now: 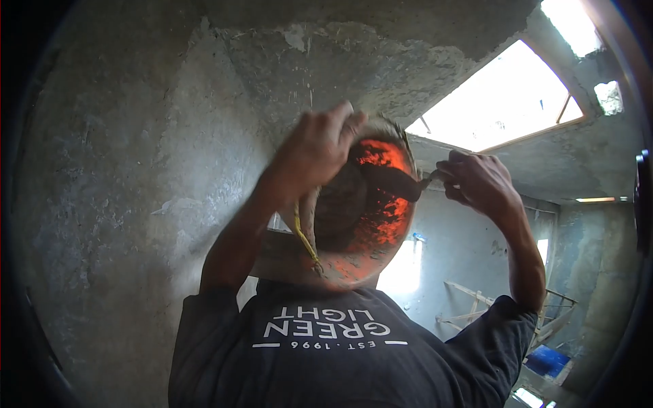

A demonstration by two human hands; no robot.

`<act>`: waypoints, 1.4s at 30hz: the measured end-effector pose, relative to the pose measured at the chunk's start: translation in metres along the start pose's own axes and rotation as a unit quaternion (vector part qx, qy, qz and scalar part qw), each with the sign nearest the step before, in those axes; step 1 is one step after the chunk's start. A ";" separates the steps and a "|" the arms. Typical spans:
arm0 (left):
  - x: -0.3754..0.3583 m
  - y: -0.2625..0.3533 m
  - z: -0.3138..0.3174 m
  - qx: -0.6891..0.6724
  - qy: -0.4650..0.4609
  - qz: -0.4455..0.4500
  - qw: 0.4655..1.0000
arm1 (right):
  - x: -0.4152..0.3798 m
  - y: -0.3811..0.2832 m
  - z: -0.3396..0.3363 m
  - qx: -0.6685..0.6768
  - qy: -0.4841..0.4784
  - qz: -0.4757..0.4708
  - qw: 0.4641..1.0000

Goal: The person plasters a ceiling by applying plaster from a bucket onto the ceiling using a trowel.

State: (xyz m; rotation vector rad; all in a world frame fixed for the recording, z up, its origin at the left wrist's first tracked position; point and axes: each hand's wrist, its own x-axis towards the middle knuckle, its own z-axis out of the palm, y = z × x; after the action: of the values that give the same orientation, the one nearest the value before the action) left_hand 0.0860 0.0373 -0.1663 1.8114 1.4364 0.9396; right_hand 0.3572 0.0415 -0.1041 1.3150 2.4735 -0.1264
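Note:
My left hand (316,149) is closed on the upper left rim of a round, orange-red container (391,228). Grey, cement-like material coats much of its inside, and its opening faces the camera. A yellow cord (303,238) lies along its left side. My right hand (479,180) pinches the thin handle of a small trowel at the right. The dark trowel blade (398,182) reaches over the container's inside. Below the container shows my dark shirt (326,367) with white lettering.
A rough grey wall (122,190) stands at the left. Bright openings (500,102) show at the upper right. At the lower right are a wooden frame (469,306) and a blue object (547,362).

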 end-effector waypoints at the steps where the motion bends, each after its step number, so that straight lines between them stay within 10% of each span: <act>1: -0.002 -0.008 0.011 -0.013 0.005 0.034 0.999 | 0.003 0.003 0.010 -0.002 -0.038 0.026 0.999; 27: -0.011 0.017 -0.046 -0.017 0.130 -0.078 0.988 | -0.004 0.001 0.059 0.136 0.064 0.025 0.988; 42: -0.112 0.007 -0.109 -0.209 0.368 -0.222 0.878 | 0.015 -0.023 0.033 0.303 0.095 -0.089 0.944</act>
State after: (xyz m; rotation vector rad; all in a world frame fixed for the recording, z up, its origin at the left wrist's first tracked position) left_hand -0.0187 -0.0680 -0.1176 0.7582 1.7883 1.6195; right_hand 0.3390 0.0325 -0.1423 1.3600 2.8416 -0.9094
